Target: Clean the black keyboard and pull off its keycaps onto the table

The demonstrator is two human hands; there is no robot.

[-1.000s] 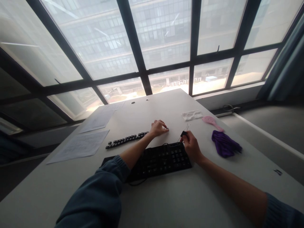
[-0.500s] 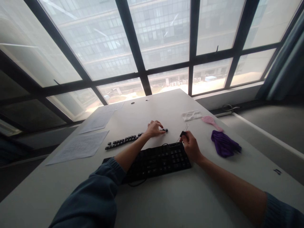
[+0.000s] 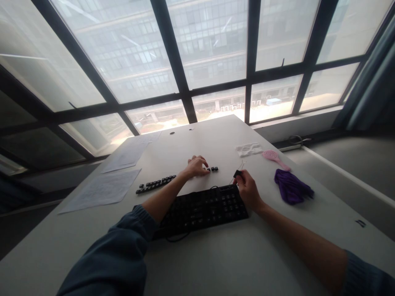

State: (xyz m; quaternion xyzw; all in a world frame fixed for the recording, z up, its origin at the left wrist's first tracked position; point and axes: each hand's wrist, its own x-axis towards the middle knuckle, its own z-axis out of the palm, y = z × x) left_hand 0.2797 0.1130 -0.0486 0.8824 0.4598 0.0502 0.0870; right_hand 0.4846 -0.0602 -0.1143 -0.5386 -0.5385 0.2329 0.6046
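left hand (image 3: 195, 166) rests palm down on the white table (image 3: 216, 263), fingers curled loosely over the near end of a row of loose black keycaps (image 3: 156, 184) that runs away past its wrist; two more keycaps (image 3: 213, 169) lie just beyond its fingertips, apart from them. cannot tell whether it pinches one. right hand (image 3: 248, 190) is closed on a small black keycap puller (image 3: 237, 174), pinched at the body, its thin wire loops pointing away toward the window. black keyboard (image 3: 202, 209) lies between the two forearms, just under the right hand's heel.

judgement: keycaps are light, hard, smooth plastic, apt to skid or tip if nudged; best taken by two opposite side walls, one at a time. puller is light, wires springy and easily bent, so hold the body, not the wires.

to the right of the right hand: purple cloth (image 3: 291, 188), pink brush (image 3: 274, 158). left of the left hand: paper sheets (image 3: 101, 190).
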